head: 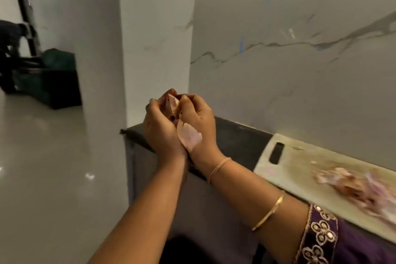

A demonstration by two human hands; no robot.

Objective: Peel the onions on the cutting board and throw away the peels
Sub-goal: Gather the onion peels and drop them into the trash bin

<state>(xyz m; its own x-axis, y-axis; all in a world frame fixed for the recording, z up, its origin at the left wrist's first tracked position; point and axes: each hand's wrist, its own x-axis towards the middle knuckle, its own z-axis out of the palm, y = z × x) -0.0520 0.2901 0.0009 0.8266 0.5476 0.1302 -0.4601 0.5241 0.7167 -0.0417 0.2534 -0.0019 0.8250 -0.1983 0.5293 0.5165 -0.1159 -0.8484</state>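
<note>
My left hand (161, 126) and my right hand (199, 120) are cupped together, wrists touching, above the left end of the dark counter (240, 141). Between them they hold a bunch of pinkish-brown onion peels (189, 136); one pale peel sticks out low between the palms and more show at the fingertips. A pale cutting board (300, 163) with a slot handle lies on the counter to the right. A blurred heap of onion peels and pieces (351, 184) rests on its right part. No whole onion can be made out.
A marble wall (289, 60) rises behind the counter and a white pillar (128, 49) stands at its left end. Glossy floor (53, 167) spreads to the left. Far back left are a dark green seat (53, 79) and a bending person (12, 49).
</note>
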